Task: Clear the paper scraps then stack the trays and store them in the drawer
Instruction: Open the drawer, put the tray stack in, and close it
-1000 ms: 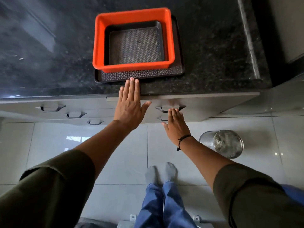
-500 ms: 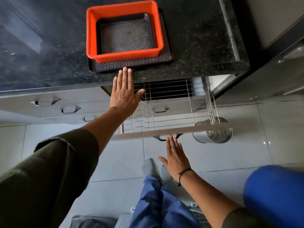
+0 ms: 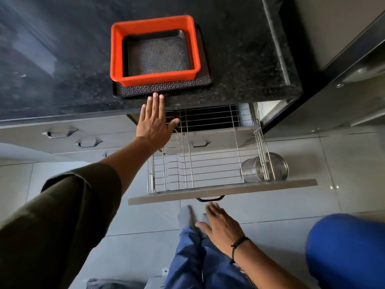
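With the drawer point(image 3: 222, 191) pulled well out, left hand point(image 3: 154, 124) flat and open, fingers together, fingertips just short of the black patterned tray point(image 3: 164, 88) at the counter edge, holding nothing. Just beyond those fingertips: orange tray point(image 3: 155, 77) stacked on that black tray, a smaller black tray point(image 3: 156, 55) nested inside it, all on the dark granite counter point(image 3: 239, 59). Right hand point(image 3: 221, 227) open too, palm down, fingers spread, empty, just short of the drawer handle point(image 3: 210, 198) and not touching it. Ahead of the right hand, bare wire basket point(image 3: 195, 163) in the drawer; to its far right, steel bin point(image 3: 264, 167) on the floor.
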